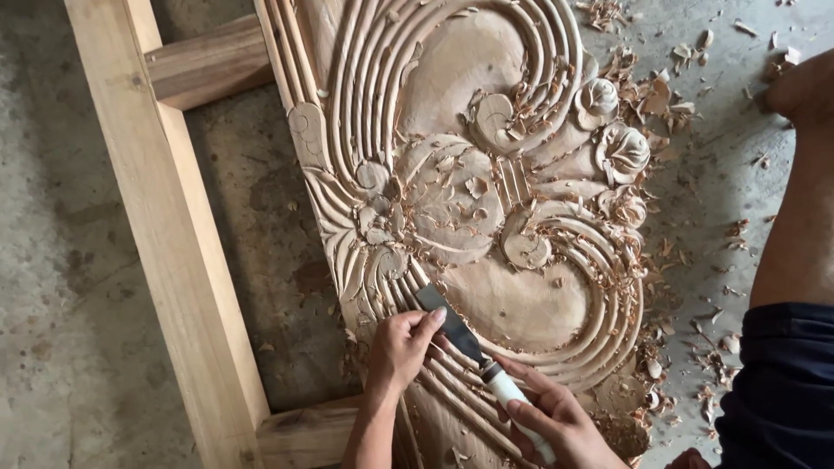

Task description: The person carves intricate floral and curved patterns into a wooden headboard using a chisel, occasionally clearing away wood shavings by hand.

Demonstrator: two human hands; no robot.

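A large carved wooden panel (486, 174) with swirls, ribbed bands and rosettes lies in front of me. A flat chisel (456, 330) with a dark steel blade and a white handle rests its edge on the ribbed carving at the panel's lower left. My left hand (401, 347) pinches the blade near its tip, fingers pressed on the metal. My right hand (556, 421) wraps around the white handle lower down. Curled wood shavings (452, 187) lie across the carving.
A plain timber frame (165, 234) with cross pieces runs along the left of the panel over a concrete floor (52, 260). Wood chips (695, 287) litter the floor on the right. My bare leg (799, 226) in dark shorts sits at the right edge.
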